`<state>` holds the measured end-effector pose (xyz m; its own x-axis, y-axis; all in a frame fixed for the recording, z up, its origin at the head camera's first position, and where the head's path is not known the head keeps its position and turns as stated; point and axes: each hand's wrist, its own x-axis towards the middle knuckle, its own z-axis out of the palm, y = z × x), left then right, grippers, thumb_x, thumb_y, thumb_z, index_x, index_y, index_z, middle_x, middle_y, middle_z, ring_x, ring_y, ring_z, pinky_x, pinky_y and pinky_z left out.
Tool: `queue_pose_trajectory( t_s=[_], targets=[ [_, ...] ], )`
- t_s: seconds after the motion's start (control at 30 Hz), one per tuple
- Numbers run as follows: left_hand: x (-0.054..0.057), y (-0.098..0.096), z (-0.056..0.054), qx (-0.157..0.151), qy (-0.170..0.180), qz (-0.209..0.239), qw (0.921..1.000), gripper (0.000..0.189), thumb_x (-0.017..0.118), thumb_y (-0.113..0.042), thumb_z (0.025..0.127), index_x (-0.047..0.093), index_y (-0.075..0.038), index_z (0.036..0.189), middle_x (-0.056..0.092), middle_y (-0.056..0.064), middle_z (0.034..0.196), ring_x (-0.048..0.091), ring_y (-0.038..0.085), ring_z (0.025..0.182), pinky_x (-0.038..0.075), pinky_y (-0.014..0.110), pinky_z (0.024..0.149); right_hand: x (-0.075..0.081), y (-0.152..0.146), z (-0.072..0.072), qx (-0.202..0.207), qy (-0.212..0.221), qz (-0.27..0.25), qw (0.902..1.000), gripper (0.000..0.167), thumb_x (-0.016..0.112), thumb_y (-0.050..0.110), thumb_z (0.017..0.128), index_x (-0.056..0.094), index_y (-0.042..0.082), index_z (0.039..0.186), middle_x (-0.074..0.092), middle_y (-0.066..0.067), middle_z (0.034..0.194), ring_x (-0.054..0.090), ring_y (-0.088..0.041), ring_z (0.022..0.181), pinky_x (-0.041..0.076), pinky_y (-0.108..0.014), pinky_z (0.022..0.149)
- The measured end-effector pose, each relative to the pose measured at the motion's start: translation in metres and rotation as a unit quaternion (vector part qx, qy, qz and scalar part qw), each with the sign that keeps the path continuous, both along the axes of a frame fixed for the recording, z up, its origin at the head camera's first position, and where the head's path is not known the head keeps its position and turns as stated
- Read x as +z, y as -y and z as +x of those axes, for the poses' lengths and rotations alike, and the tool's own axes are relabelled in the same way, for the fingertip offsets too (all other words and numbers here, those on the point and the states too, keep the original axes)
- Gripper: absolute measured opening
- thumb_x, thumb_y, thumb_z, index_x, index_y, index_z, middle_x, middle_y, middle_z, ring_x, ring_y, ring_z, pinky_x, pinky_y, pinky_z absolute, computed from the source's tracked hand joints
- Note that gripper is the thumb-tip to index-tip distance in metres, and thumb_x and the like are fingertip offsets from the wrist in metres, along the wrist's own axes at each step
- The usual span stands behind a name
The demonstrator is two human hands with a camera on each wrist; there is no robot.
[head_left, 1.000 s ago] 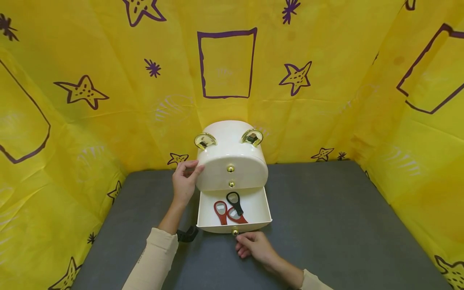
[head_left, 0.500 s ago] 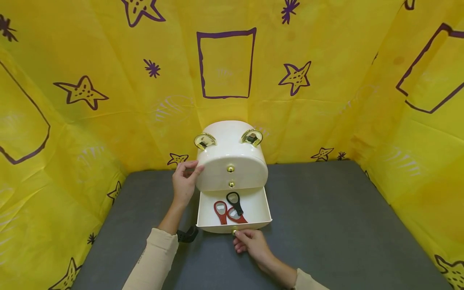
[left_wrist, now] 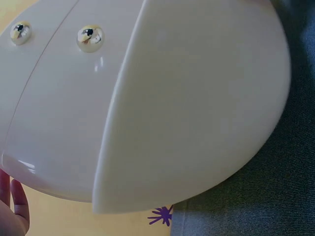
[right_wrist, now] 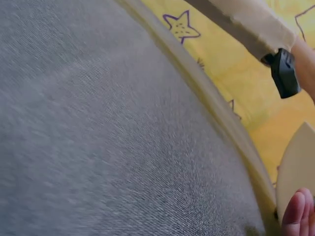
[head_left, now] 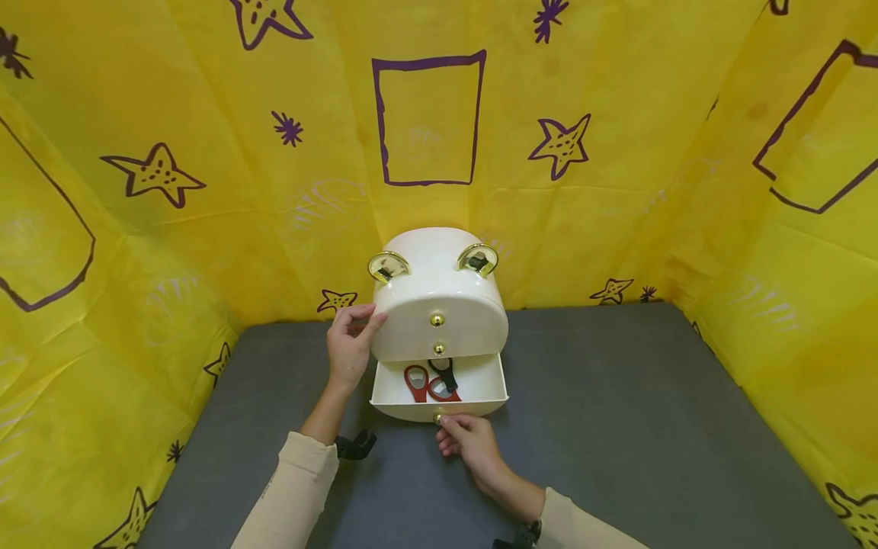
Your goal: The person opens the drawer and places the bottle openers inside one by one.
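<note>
A white rounded drawer cabinet with gold ears and gold knobs stands on the table, its bottom drawer partly pulled out. Inside lie two red tools and a black one, all with looped heads like bottle openers; the cabinet's upper part covers the black one's top. My right hand pinches the gold drawer knob between thumb and fingers. My left hand touches the cabinet's left side with fingertips and thumb. In the left wrist view, the drawer front fills the middle.
The dark grey tabletop spreads around the cabinet. Yellow cloth with purple star drawings hangs behind it and along both sides. Black bands with small devices are worn on the left wrist and right wrist.
My right hand has come onto the knob and moved forward. The bottom drawer has slid partway in, its contents moving with it. My left hand stays in place.
</note>
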<state>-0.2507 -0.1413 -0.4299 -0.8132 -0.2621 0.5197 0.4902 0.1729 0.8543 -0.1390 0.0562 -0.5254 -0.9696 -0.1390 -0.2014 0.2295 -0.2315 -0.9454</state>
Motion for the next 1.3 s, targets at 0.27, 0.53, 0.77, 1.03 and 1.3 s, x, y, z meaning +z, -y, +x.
queue_pose_trajectory(
  t_s=[0.27,0.53,0.77,1.03,1.3],
  targets=[
    [0.029,-0.009,0.022,-0.009,0.008,-0.007,0.9999,0.023,0.073,0.006,0.081,0.065,0.016,0.100,0.061,0.008,0.096,0.054,0.001,0.085,0.048,0.012,0.071,-0.004,0.001,-0.015,-0.026,-0.007,-0.002,0.9996,0.035,0.059,0.009,0.097,0.057,-0.024,0.106,0.063,0.003,0.065,0.058,-0.005,0.055,0.051,-0.018,0.053],
    [0.030,-0.009,0.024,-0.002,0.020,-0.008,0.9998,0.023,0.073,0.005,0.082,0.065,0.015,0.100,0.059,0.024,0.100,0.054,0.001,0.084,0.048,0.013,0.071,-0.007,0.001,-0.037,-0.041,-0.014,0.003,0.9991,0.034,0.058,0.009,0.097,0.057,-0.024,0.105,0.062,0.004,0.065,0.058,-0.004,0.055,0.051,-0.018,0.053],
    [0.030,-0.010,0.023,-0.002,0.021,-0.006,0.9997,0.023,0.073,0.005,0.082,0.065,0.015,0.101,0.060,0.012,0.096,0.054,0.002,0.083,0.048,0.014,0.071,-0.007,0.005,-0.052,-0.056,-0.015,0.010,0.9983,0.033,0.058,0.009,0.097,0.058,-0.023,0.105,0.061,0.004,0.064,0.058,-0.005,0.054,0.051,-0.018,0.052],
    [0.024,-0.007,0.018,-0.007,0.022,-0.007,0.9997,0.026,0.073,0.002,0.083,0.064,0.016,0.102,0.059,0.026,0.101,0.052,0.003,0.087,0.047,0.012,0.074,-0.004,0.006,-0.063,-0.058,-0.011,0.011,0.9982,0.033,0.059,0.009,0.097,0.058,-0.023,0.106,0.061,0.003,0.064,0.057,-0.004,0.054,0.050,-0.018,0.052],
    [0.003,-0.001,0.003,0.006,0.023,-0.001,0.9997,0.024,0.074,0.001,0.082,0.066,0.011,0.102,0.060,0.020,0.101,0.052,0.002,0.087,0.046,0.012,0.073,-0.005,0.006,-0.068,-0.059,-0.012,0.006,0.9982,0.031,0.057,0.008,0.097,0.058,-0.022,0.105,0.061,0.003,0.063,0.057,-0.006,0.053,0.051,-0.019,0.052]
  ],
)
